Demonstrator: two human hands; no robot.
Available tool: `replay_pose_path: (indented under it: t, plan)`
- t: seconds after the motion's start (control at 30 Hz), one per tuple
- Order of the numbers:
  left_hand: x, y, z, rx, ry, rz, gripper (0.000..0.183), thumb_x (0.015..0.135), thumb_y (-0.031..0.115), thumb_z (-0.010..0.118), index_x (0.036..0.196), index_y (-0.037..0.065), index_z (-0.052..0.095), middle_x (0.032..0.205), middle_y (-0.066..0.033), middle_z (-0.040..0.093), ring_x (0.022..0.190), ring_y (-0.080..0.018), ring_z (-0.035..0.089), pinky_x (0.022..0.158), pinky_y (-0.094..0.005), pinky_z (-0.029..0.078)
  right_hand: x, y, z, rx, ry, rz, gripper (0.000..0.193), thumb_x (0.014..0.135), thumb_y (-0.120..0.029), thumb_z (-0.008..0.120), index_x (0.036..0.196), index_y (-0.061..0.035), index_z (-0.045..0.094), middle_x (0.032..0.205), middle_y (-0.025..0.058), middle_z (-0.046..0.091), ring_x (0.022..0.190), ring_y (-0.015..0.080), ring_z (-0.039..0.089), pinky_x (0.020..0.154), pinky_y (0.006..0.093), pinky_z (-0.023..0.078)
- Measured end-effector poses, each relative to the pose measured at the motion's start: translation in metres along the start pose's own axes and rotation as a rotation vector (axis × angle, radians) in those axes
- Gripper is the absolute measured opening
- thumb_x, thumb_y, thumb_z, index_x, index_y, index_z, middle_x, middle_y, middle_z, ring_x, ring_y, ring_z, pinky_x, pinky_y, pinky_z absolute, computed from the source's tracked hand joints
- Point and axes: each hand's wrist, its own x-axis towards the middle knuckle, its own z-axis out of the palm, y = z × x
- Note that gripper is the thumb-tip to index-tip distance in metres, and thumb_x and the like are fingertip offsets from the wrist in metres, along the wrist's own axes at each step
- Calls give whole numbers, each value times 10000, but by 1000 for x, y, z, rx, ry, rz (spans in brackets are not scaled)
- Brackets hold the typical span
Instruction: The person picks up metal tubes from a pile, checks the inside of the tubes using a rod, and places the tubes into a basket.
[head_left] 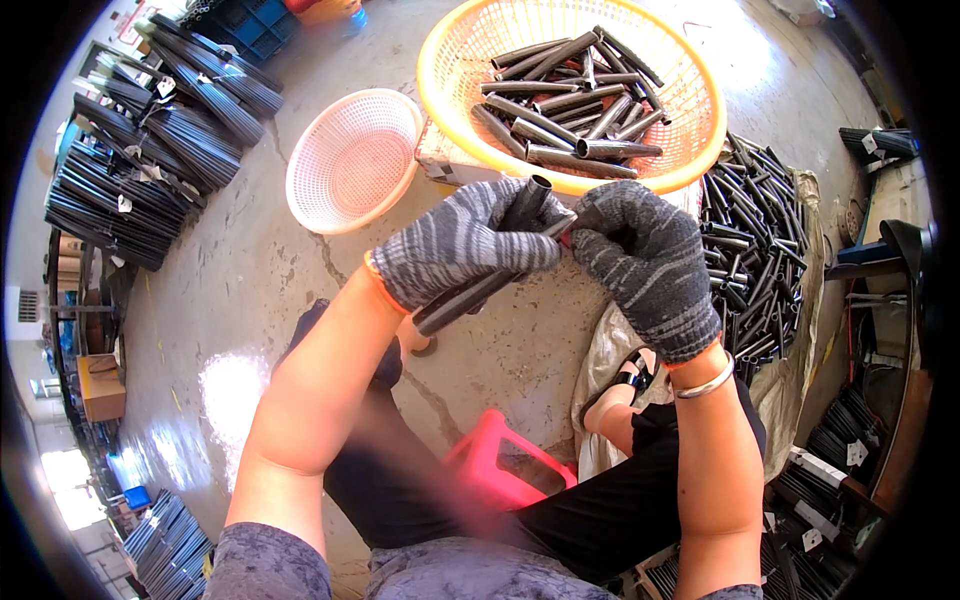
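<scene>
In a grey striped glove, my left hand (460, 245) is closed around a short black tube (455, 305). The tube slants from lower left to upper right, its open end showing above the fingers. My right hand (645, 265), gloved alike, is curled with thumb and fingers pinched close to the left fingertips. Between the hands lies a small silvery piece (562, 226) with a touch of red; its kind cannot be made out, nor what else the right fingers cover. Just beyond the hands stands a large orange-rimmed basket (440, 110) holding many short black tubes (560, 130).
The large basket rests on a box (440, 158). A smaller pale pink basket (350, 160) is left of it. More black tubes (750, 250) are heaped on a sack (800, 340) at right. Below my arms is a red stool (490, 470). Long tube bundles (170, 130) stand at far left.
</scene>
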Motion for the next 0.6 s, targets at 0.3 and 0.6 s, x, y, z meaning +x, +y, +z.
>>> replay_pose_path:
  t: [0.3, 0.6]
  plan:
    - [3, -12, -5, 77, 89, 127, 343, 780, 87, 713, 1103, 11, 629, 914, -25, 638, 825, -91, 569, 740, -246, 485, 3, 1, -11, 139, 8, 148, 127, 772, 8, 674, 896, -6, 650, 800, 48, 646, 709, 104, 582, 685, 265, 502]
    - [10, -16, -4, 409, 150, 184, 336, 695, 95, 789, 1002, 36, 665, 789, 9, 639, 748, -80, 549, 701, -260, 479, 1, -3, -9, 220, -47, 223, 128, 780, -13, 681, 904, 4, 653, 806, 29, 657, 732, 87, 582, 685, 247, 504]
